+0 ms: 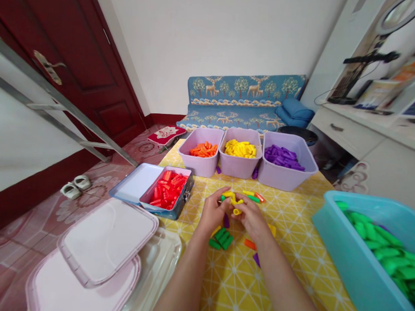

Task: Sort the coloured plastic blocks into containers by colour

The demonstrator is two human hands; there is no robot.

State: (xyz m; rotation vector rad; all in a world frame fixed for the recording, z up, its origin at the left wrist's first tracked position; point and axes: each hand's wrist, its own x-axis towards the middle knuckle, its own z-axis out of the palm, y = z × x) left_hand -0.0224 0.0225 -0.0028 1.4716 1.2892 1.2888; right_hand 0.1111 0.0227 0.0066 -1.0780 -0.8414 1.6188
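Observation:
Over the middle of the table, my left hand (pixel 213 211) and my right hand (pixel 252 216) are close together. Between their curled fingers is a small cluster of yellow tube-shaped plastic pieces (pixel 237 211), like pen caps. A bit of green shows at my left fingertips. Under my left hand lie several green pieces (pixel 221 238), with a yellow one and a purple one (pixel 226 220) beside them. An orange piece (pixel 250 244) and another purple piece (pixel 256 259) rest by my right wrist. Just beyond my fingers are loose yellow, green and orange pieces (pixel 253 198).
Lilac bins hold orange (pixel 204 150), yellow (pixel 241 148) and purple pieces (pixel 283 157) at the back. A hinged tin box (pixel 172 213) of red pieces stands left. Pale lids (pixel 107 243) overlap at front left. A turquoise tub (pixel 347 258) of green pieces fills the right.

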